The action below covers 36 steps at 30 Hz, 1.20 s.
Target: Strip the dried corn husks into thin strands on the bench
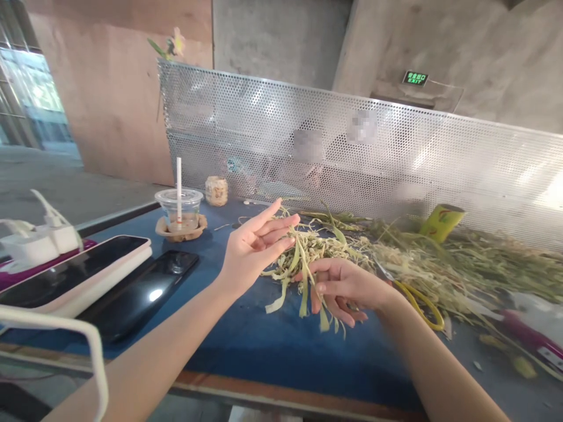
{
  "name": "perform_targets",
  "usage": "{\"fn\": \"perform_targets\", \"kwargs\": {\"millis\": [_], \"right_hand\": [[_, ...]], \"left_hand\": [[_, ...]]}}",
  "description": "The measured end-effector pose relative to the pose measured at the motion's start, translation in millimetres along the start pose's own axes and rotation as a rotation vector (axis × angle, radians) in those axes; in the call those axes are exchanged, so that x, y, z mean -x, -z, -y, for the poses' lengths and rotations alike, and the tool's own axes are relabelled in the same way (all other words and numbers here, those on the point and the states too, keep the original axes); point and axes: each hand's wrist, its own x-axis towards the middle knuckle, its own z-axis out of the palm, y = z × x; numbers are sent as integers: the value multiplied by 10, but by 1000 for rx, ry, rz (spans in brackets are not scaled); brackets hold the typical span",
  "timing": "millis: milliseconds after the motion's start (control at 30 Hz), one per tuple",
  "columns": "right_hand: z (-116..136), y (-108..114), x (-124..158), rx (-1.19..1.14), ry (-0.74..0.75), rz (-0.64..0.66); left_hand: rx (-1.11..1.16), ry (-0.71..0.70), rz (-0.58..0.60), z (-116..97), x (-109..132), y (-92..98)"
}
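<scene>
On the blue table, near its middle: leaf strips (303, 264), a loose bundle raised a little off the surface; their lower ends hang free below the right hand
Leaf strips, make: flat, narrow, ribbon-like; pale green to straw yellow; dry-looking, curled and kinked; some ends are frayed
Right hand (343, 287): closed round the bundle; thumb lies across the near side, fingers are curled underneath; strips pass between thumb and fingers and droop down past the knuckles
Left hand (255, 246): wide, holding nothing; fingers straight and slightly fanned, palm turned toward the bundle; lower fingertips meet the upper strips, the forefinger stands clear above them
Scissors (422, 302): yellow loop handle, smooth plastic; lying just behind the right wrist, partly hidden by it
Heap of stalks (461, 264): tangled, fibrous, the same pale green and yellow; spread along the table to the right of the hands and up to the screen
Table (264, 346): blue, matt, scuffed paler in patches; orange strip along the near edge
Yellow-green cup (441, 223): tilted among the stalks by the screen
Screen (396, 158): perforated sheet metal, shiny, upright behind the table
Plastic cup (179, 208): clear, lidded, white straw upright; sits in a brown paper tray, left of the hands
Jar (216, 190): small, squat, pale contents; near the screen
Phone (145, 290): black, glossy, flat; beside the left forearm
</scene>
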Motion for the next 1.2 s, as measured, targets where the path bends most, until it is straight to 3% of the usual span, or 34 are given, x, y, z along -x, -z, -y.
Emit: {"fn": "perform_targets", "kwargs": {"millis": [133, 200, 367, 433, 500, 600, 700, 767, 833, 967, 1067, 1200], "right_hand": [[52, -78, 4, 136, -28, -165], [58, -92, 1, 304, -33, -332], [105, -120, 32, 1181, -18, -894], [171, -151, 51, 1470, -61, -1032], [269, -183, 43, 1617, -50, -1097], [459, -198, -61, 1699, 79, -1050], [655, -163, -255, 1726, 214, -857], [757, -127, -387, 1668, 285, -689], [811, -91, -491, 1557, 222, -590], [762, -31, -594, 1357, 169, -582], [643, 18, -581, 1315, 250, -617], [497, 85, -450, 1451, 462, -677]], "left_hand": [[-41, -20, -16, 3, -1, 5], [-91, -35, -19, 17, 3, 7], [-318, -43, 10, 87, 18, 19], [-362, -50, 13, 119, 22, 25], [-351, -49, 25, 149, 25, 30], [-236, 23, 116, 188, 23, 36], [-83, 127, 215, 216, 3, 41], [-11, 179, 225, 227, -23, 42], [44, 224, 183, 238, -52, 37], [174, 327, 14, 283, -88, 0], [244, 349, -86, 330, -100, -21], [285, 308, -143, 361, -132, 14]]}}
